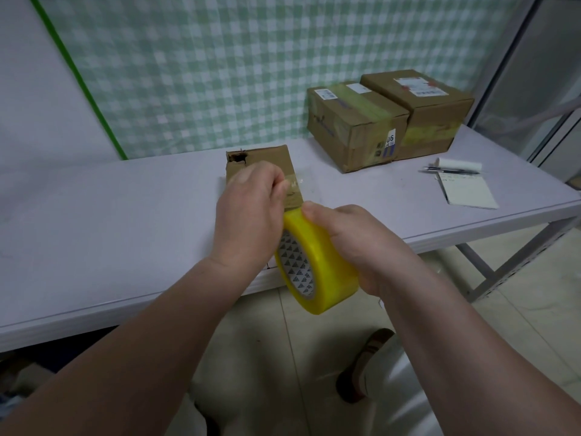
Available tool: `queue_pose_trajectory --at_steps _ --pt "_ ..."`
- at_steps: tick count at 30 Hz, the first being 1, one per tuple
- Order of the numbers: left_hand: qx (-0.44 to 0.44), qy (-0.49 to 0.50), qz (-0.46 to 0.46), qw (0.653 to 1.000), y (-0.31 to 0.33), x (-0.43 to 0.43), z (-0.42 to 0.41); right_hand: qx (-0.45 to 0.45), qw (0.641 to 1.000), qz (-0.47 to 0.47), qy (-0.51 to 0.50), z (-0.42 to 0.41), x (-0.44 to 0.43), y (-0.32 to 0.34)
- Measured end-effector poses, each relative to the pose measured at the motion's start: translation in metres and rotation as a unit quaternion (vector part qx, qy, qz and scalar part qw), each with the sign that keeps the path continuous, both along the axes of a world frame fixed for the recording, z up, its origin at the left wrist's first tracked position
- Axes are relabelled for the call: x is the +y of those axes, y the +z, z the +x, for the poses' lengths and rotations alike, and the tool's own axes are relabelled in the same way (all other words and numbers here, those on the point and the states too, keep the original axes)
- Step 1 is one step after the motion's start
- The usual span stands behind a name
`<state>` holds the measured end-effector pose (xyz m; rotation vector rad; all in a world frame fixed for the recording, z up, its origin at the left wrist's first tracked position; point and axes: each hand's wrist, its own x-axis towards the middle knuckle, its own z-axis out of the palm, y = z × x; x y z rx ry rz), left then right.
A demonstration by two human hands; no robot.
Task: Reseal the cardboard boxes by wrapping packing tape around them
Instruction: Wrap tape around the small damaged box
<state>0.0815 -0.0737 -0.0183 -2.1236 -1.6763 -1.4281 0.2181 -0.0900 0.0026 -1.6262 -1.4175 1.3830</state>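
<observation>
Gripping tape (317, 256) (left hand (251, 212), right hand (361, 243))

Noted at right end of white table (94, 215): notepad (468, 191), pen (449, 170) just beyond it, white paper roll (459, 164) beside pen; green-checked cloth (220, 73) hanging behind, pale tiled floor (518, 294) below.

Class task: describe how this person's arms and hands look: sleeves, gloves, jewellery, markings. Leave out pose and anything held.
Both arms are bare: the left forearm and right forearm show no sleeves up to the picture's edge. The left hand and right hand wear no gloves. No watch, wristband, ring or marking shows on the visible parts.
</observation>
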Motion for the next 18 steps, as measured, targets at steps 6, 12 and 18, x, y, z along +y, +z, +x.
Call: queue_pose_trajectory --at_steps 6,12,18 --pt "-0.213 -0.013 -0.098 0.972 0.012 0.008 -0.001 -0.02 0.999 -0.029 -0.006 0.007 0.001 -0.008" --pt "-0.155 -0.029 -0.042 0.987 0.01 0.005 0.002 -0.049 0.998 -0.027 -0.023 0.008 0.002 -0.007" --pt "-0.12 -0.017 0.016 0.993 0.026 0.013 -0.004 -0.103 0.994 -0.035 -0.026 0.003 0.002 -0.01"
